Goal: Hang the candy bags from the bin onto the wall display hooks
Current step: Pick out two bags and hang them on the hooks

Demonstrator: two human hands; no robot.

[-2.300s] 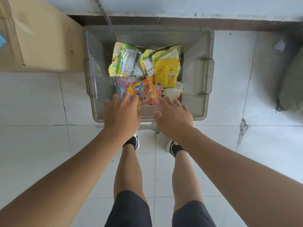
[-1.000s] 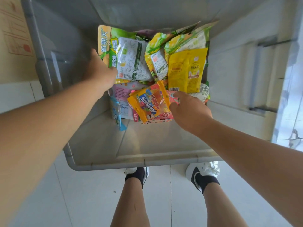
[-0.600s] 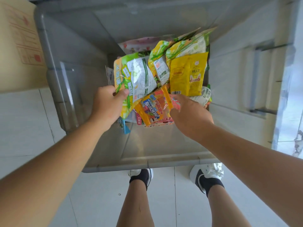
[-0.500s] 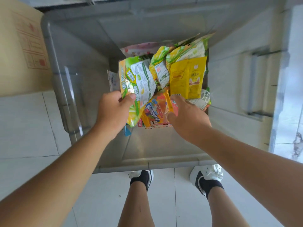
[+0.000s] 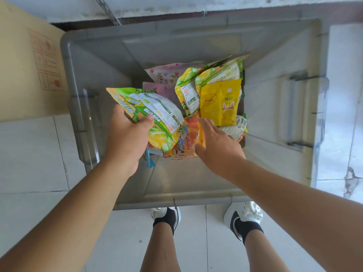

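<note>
Green bag (image 5: 157, 112), pinched by left hand (image 5: 125, 142), overlaps orange bag (image 5: 186, 142)

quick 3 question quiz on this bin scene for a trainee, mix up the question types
1. True or false: the left hand grips a green and yellow bag.
2. Where does the yellow bag with the rabbit drawing lie? A in the grey bin; B on the tiled floor; C on a wall hook.
3. Fill in: the box left of the bin is made of ___.

Key: 1 true; 2 A; 3 cardboard.
</note>
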